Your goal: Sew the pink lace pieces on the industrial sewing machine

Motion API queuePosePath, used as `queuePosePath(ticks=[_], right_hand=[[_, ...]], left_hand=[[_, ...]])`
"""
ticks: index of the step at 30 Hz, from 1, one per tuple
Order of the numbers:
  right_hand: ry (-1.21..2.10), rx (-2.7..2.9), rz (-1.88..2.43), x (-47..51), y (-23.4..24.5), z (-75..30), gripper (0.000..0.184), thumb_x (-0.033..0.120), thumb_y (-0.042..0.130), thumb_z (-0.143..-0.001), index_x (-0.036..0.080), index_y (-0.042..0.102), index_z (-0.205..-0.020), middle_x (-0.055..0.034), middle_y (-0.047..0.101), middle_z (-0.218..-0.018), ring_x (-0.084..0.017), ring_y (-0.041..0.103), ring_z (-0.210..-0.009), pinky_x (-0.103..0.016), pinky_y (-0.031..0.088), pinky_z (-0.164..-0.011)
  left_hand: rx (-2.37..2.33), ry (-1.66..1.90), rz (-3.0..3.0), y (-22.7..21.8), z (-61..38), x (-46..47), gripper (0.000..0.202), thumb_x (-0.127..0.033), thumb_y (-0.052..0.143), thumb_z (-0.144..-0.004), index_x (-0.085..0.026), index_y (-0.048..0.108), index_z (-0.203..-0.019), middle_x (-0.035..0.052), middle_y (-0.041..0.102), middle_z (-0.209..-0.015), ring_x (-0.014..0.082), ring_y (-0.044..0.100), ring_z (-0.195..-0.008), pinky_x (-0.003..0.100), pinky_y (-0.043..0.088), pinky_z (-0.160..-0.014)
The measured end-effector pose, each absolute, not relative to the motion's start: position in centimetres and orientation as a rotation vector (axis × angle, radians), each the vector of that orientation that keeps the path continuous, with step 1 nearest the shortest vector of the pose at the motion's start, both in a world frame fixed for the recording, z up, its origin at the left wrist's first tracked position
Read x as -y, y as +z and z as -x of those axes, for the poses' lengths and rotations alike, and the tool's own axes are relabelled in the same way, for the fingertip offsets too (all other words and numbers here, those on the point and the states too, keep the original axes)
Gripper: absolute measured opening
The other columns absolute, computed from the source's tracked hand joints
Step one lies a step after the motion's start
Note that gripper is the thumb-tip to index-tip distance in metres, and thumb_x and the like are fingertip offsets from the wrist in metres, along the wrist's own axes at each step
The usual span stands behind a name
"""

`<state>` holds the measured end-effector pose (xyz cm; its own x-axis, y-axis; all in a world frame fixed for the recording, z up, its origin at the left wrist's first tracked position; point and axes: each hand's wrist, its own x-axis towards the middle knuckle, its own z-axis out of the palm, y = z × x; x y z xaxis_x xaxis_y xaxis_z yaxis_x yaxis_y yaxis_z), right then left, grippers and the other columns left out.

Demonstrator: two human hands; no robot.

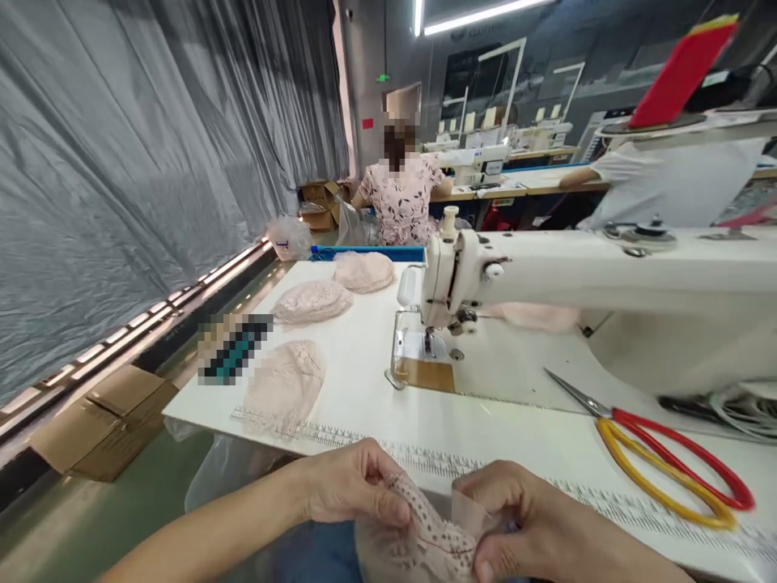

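A piece of pale pink lace fabric (434, 526) is stretched between my two hands at the front edge of the table. My left hand (358, 486) pinches its upper left part between thumb and fingers. On the other side, my right hand (515, 518) grips the sheer right edge. A reddish line runs across the lace near my right thumb. Beyond my hands stands a white sewing machine (534, 271), its needle and presser foot over the metal plate. Scissors (655, 457) with one red and one yellow handle lie to the right of my right hand.
Pale pink lace pieces (285, 385) lie on the left of the white table (358, 364), with a printed ruler along its front. A cardboard box (109, 421) stands on the floor at left. One person (401, 194) sits ahead; another (673, 178) is at right, near a red thread cone (683, 73).
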<state>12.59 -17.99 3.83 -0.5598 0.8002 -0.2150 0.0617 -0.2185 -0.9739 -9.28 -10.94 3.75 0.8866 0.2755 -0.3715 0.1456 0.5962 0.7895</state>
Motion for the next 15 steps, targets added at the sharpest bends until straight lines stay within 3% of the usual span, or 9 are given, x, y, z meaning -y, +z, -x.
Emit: queuePosePath(ticks=[3,9,15], right_hand=[[1.84,1.5,0.979,19.2,2.9,-12.8,0.025,0.035,0.078,-0.065,0.011,0.073,-0.065,-0.001,0.059,-0.064,-0.012,0.053,-0.063,-0.022,0.036,-0.057],[1.888,1.436,1.03,22.4,1.0,-11.7,0.029,0.041,0.08,-0.062,0.014,0.07,-0.066,0.0026,0.054,-0.064,-0.01,0.049,-0.06,-0.02,0.035,-0.054],[1.819,1.447,1.072,23.9,1.0,-11.5,0.035,0.05,0.071,-0.072,0.016,0.07,-0.064,0.0036,0.052,-0.064,-0.01,0.05,-0.064,-0.021,0.036,-0.06]], left_hand=[[-0.524,0.09,-0.845,1.6,9.1,12.6,0.043,-0.043,0.087,-0.049,-0.013,0.075,-0.076,0.0058,0.072,-0.072,0.0103,0.063,-0.062,0.018,0.052,-0.067],[-0.593,0.047,-0.846,-1.0,9.8,15.0,0.046,-0.045,0.087,-0.047,-0.012,0.075,-0.077,0.0079,0.071,-0.071,0.0125,0.063,-0.061,0.022,0.051,-0.068],[-0.621,0.023,-0.815,-2.1,10.4,15.8,0.051,-0.05,0.085,-0.048,-0.011,0.075,-0.08,0.0085,0.071,-0.073,0.0149,0.064,-0.062,0.025,0.051,-0.068]])
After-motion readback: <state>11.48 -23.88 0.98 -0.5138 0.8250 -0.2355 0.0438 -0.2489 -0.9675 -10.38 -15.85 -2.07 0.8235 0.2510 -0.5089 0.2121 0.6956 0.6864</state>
